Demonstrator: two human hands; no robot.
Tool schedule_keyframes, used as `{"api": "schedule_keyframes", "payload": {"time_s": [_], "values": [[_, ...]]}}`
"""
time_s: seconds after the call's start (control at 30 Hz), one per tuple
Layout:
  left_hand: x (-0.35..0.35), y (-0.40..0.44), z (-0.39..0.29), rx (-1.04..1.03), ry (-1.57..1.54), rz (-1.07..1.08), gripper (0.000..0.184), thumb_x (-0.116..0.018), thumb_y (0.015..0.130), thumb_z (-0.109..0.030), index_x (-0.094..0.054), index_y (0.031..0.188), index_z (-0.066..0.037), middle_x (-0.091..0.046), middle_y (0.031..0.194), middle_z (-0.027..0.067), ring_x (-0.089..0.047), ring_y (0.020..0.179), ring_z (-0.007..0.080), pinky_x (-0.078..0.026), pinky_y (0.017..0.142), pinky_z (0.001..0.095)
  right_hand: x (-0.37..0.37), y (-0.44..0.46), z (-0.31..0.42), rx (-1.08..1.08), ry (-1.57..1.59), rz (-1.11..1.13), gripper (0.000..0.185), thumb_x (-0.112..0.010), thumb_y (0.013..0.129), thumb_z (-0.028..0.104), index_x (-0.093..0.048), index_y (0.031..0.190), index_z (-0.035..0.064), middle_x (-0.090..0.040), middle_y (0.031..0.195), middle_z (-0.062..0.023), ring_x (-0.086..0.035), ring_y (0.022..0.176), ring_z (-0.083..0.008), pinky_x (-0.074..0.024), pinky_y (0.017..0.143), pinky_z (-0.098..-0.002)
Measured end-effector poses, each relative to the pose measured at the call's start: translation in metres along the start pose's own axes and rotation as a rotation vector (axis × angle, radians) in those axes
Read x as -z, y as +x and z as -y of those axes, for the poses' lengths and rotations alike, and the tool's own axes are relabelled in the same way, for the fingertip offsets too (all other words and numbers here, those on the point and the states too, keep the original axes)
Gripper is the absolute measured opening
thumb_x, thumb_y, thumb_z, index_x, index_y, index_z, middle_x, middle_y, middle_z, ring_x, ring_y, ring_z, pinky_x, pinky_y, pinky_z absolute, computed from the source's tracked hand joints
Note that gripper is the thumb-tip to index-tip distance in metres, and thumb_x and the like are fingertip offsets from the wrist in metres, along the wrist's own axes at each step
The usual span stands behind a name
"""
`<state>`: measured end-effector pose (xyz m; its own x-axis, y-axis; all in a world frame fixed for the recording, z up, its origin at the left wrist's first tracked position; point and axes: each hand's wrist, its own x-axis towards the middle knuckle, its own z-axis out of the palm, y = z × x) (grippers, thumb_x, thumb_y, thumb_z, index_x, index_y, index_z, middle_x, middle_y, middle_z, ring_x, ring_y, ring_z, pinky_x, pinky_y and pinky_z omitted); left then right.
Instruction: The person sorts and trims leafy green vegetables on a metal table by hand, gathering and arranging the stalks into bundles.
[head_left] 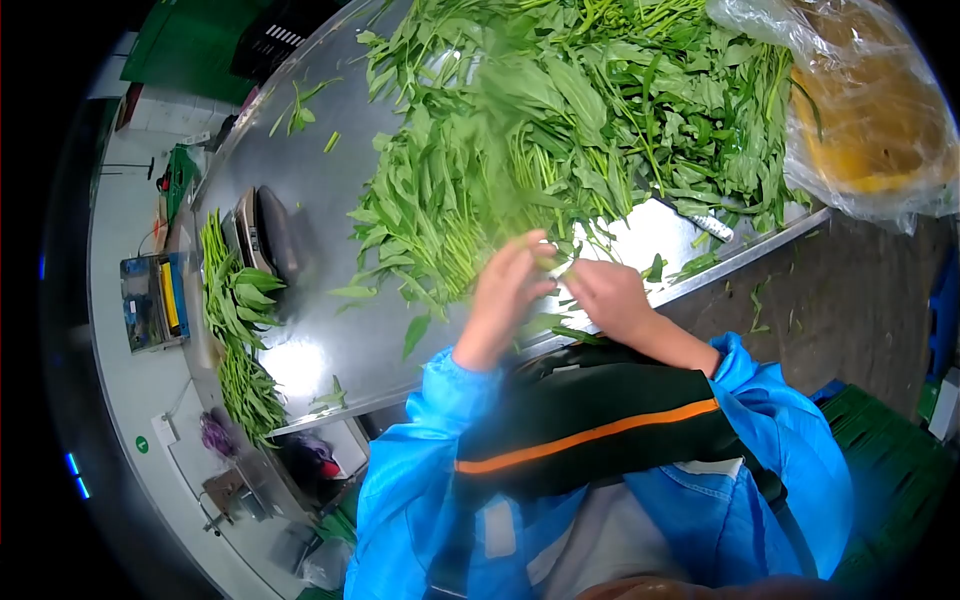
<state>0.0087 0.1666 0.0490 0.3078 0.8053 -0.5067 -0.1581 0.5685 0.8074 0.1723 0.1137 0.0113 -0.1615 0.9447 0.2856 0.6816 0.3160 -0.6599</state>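
Observation:
My left hand (502,292) is closed around the stems of a blurred bunch of leafy greens (505,170), which look like water spinach. The bunch's leaves point away from me over the pile. Close beside it, my right hand (612,298) has its fingers pinched near the pale stem ends; what lies inside them is hidden. Both hands are above the near edge of the metal table (330,270). Beyond them spreads a large heap of the same greens (600,100). A few loose leaves (572,332) lie under and around the hands.
A knife-like tool with a whitish handle (712,226) lies by the heap. Clear plastic wrap covers a yellow container (860,130) at right. At left stand a scale-like device (250,232) and a row of greens (235,330). Green crates (890,450) stand at lower right.

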Motion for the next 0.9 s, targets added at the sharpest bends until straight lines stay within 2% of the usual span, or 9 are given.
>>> {"api": "schedule_keyframes", "payload": {"time_s": [0.1,0.2,0.3,0.4,0.53,0.63,0.7,0.83,0.9], "values": [[0.017,0.008,0.025,0.084,-0.225,-0.029,0.025,-0.05,0.097,-0.027,-0.055,0.109,-0.005,-0.058,0.089,0.0016,-0.057,0.085,0.014,-0.047,0.07,0.029,0.002,0.002,0.014,0.177,0.11,0.008,0.018,-0.06,0.086,0.023,-0.061,0.089,0.0054,-0.06,0.073,-0.0088,-0.058,0.062,-0.0229,-0.0456,0.055,-0.0335],[0.029,0.004,0.027,0.075,-0.174,0.019,0.027,-0.049,0.097,-0.028,-0.056,0.107,-0.004,-0.058,0.086,0.0027,-0.058,0.08,0.0154,-0.049,0.069,0.031,0.016,0.008,-0.005,-0.342,0.47,0.17,0.022,-0.059,0.088,0.024,-0.063,0.093,0.0034,-0.06,0.073,-0.0051,-0.056,0.062,-0.0143,-0.0442,0.056,-0.0281],[0.025,-0.004,0.025,0.108,-0.056,0.16,0.032,-0.045,0.097,-0.032,-0.057,0.105,-0.003,-0.056,0.084,0.0041,-0.057,0.081,0.0159,-0.049,0.071,0.0314,0.017,0.035,-0.007,-0.424,0.527,0.155,0.02,-0.055,0.091,0.02,-0.062,0.087,0.0015,-0.056,0.069,-0.0051,-0.051,0.064,-0.011,-0.0407,0.057,-0.0254],[0.015,-0.006,0.027,0.168,0.034,0.2,0.038,-0.042,0.097,-0.037,-0.057,0.104,-0.002,-0.056,0.081,0.0042,-0.057,0.082,0.0162,-0.049,0.074,0.0318,-0.015,0.047,-0.012,-0.601,0.927,0.234,0.02,-0.057,0.09,0.019,-0.059,0.081,0.0011,-0.052,0.065,-0.005,-0.05,0.062,-0.0112,-0.0389,0.054,-0.0278],[0.018,-0.006,0.024,0.178,-0.209,-0.036,0.037,-0.041,0.098,-0.036,-0.057,0.106,-0.003,-0.058,0.086,0.0037,-0.056,0.084,0.0163,-0.048,0.078,0.0327,-0.001,0.032,0.016,0.107,0.139,-0.135,0.024,-0.063,0.084,0.017,-0.053,0.068,0.0028,-0.048,0.062,-0.008,-0.055,0.055,-0.0205,-0.0403,0.048,-0.0335],[0.042,0.012,0.025,0.077,-0.522,-0.255,0.029,-0.04,0.1,-0.028,-0.054,0.106,-0.003,-0.057,0.083,0.0027,-0.056,0.076,0.0169,-0.05,0.071,0.0305,-0.003,0.008,0.017,0.138,0.181,-0.036,0.023,-0.064,0.083,0.022,-0.056,0.07,0.0045,-0.052,0.064,-0.0094,-0.057,0.058,-0.0263,-0.0429,0.05,-0.0346],[0.049,0.013,0.026,0.027,-0.447,-0.343,0.025,-0.041,0.1,-0.025,-0.054,0.108,-0.006,-0.05,0.077,0.0005,-0.05,0.071,0.0127,-0.045,0.066,0.0265,0.011,0.007,-0.001,-0.078,0.013,0.269,0.029,-0.067,0.079,0.036,-0.065,0.087,0.0082,-0.061,0.067,-0.0074,-0.06,0.06,-0.0252,-0.045,0.051,-0.0353],[0.052,0.015,0.03,0.064,-0.445,-0.292,0.017,-0.052,0.095,-0.019,-0.053,0.11,-0.011,-0.041,0.07,-0.0039,-0.038,0.058,0.007,-0.033,0.051,0.021,0.032,0.027,-0.045,-0.482,-0.124,0.001,0.035,-0.069,0.077,0.04,-0.064,0.089,0.0063,-0.062,0.068,-0.0111,-0.061,0.06,-0.0295,-0.0458,0.051,-0.0379],[0.044,0.017,0.034,0.137,-0.487,-0.213,0.016,-0.055,0.093,-0.017,-0.053,0.109,-0.012,-0.039,0.067,-0.005,-0.035,0.055,0.0063,-0.029,0.047,0.0199,0.027,0.039,-0.073,-0.384,-0.342,-0.16,0.036,-0.069,0.077,0.039,-0.061,0.087,0.0049,-0.063,0.072,-0.0139,-0.062,0.065,-0.0317,-0.0468,0.053,-0.04]]}}
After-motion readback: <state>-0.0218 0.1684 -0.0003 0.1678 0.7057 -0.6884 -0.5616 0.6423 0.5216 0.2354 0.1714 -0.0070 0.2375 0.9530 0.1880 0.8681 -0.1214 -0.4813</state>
